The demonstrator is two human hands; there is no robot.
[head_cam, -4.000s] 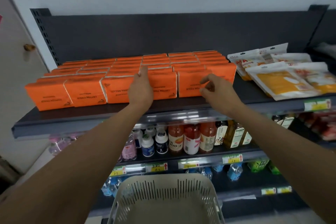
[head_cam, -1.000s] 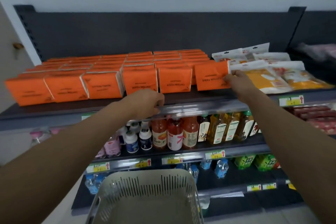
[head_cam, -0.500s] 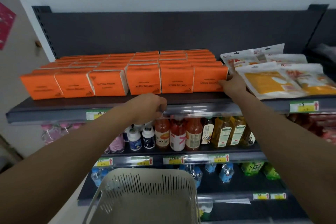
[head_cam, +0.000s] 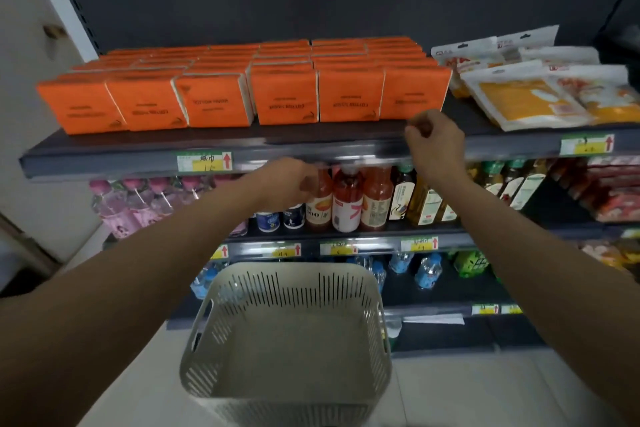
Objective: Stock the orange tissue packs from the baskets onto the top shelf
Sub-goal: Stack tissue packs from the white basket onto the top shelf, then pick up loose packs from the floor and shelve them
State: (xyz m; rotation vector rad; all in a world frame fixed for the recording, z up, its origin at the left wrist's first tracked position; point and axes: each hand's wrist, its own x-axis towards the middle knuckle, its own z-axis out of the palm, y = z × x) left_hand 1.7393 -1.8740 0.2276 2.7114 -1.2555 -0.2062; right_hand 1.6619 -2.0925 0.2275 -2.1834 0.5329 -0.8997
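Looking nearly finished, judging by the stock: top shelf (head_cam: 311, 146) carrying orange tissue packs (head_cam: 284, 97) in full rows from front edge to back panel. Sitting below that shelf, basket (head_cam: 287, 333) showing nothing inside. Hovering at the shelf's front edge, right hand (head_cam: 434, 144) curling fingers (head_cam: 417, 130) loosely, gripping nothing. Just beneath the edge, left hand (head_cam: 287, 184) likewise curled and holding nothing.

Orange tissue packs (head_cam: 242, 94) fill the top shelf (head_cam: 138, 158) in rows. Both hands hang loosely curled, holding nothing: left hand (head_cam: 287, 184) below the shelf edge, right hand (head_cam: 434, 142) at it. The basket (head_cam: 287, 329) sits at 6 o'clock.
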